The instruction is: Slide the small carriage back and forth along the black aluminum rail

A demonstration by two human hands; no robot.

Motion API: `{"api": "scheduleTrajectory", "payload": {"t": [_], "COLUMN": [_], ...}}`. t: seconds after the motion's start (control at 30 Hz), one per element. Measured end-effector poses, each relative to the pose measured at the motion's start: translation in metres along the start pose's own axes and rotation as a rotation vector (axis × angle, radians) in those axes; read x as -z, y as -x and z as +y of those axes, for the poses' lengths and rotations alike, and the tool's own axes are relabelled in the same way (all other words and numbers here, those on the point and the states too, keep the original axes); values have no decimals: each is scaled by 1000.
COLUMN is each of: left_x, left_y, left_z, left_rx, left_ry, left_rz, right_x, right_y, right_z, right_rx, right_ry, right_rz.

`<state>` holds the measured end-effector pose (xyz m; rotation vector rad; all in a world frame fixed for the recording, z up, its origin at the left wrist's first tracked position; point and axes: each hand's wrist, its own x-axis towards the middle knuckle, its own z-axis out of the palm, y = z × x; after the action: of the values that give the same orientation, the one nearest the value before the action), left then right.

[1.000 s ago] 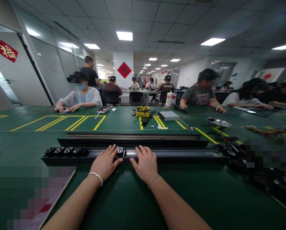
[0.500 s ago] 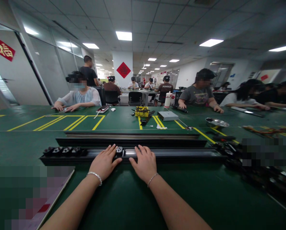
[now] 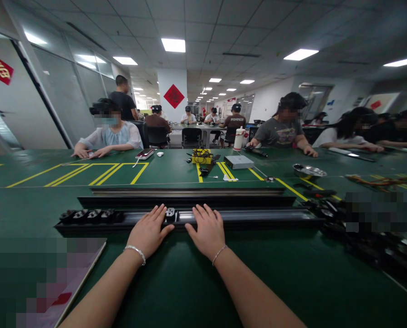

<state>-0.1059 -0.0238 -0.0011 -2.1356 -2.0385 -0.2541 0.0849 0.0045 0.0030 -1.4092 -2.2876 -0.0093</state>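
A long black rail point(image 3: 258, 217) with a shiny inner channel lies crosswise in front of me. My left hand point(image 3: 149, 232) rests flat over its near edge, fingers stretched out. To the right, my right hand point(image 3: 206, 232) lies on the same rail, fingers spread. Between the two hands a small black socket-like module point(image 3: 170, 214) with a pale face sits in the channel, next to my left fingertips. Several similar black modules point(image 3: 94, 215) stand in a row at the rail's left end. What lies under my palms is hidden.
Behind the rail lie more long dark strips point(image 3: 190, 201). A pile of black parts point(image 3: 329, 214) is at the right, near a metal bowl point(image 3: 309, 171). Farther back are a yellow box with cables point(image 3: 202, 157) and a grey box point(image 3: 238, 162). Other people sit across the table.
The view has shifted slightly. My right hand has moved a little to the right along the rail; my left hand stays about where it was.
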Motion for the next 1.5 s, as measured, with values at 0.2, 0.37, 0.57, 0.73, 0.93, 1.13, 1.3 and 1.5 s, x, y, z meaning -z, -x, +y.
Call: {"api": "scheduleTrajectory", "payload": {"t": [0.2, 0.37, 0.57, 0.73, 0.93, 1.13, 1.3, 1.5], "left_x": [1, 0, -1, 2, 5, 6, 5, 6], "left_y": [2, 3, 3, 3, 4, 3, 2, 3], "left_z": [1, -1, -1, 0, 1, 1, -1, -1], "left_rx": [2, -1, -9, -4, -8, -29, -39, -31], "left_ry": [-16, -15, -30, -26, -39, -54, -52, -49], "left_rz": [3, -1, -4, -6, -37, -44, -36, -51], "right_x": [0, 0, -2, -3, -2, -2, -3, -4], "right_y": [0, 1, 1, 1, 1, 0, 1, 1], "right_z": [1, 1, 1, 2, 1, 2, 2, 2], "right_rx": [0, -8, -14, -7, -10, 1, 3, 3], "right_ry": [-20, -53, -74, -80, -51, -59, -58, -54], "right_rz": [-3, 18, 40, 50, 33, 40, 45, 46]}}
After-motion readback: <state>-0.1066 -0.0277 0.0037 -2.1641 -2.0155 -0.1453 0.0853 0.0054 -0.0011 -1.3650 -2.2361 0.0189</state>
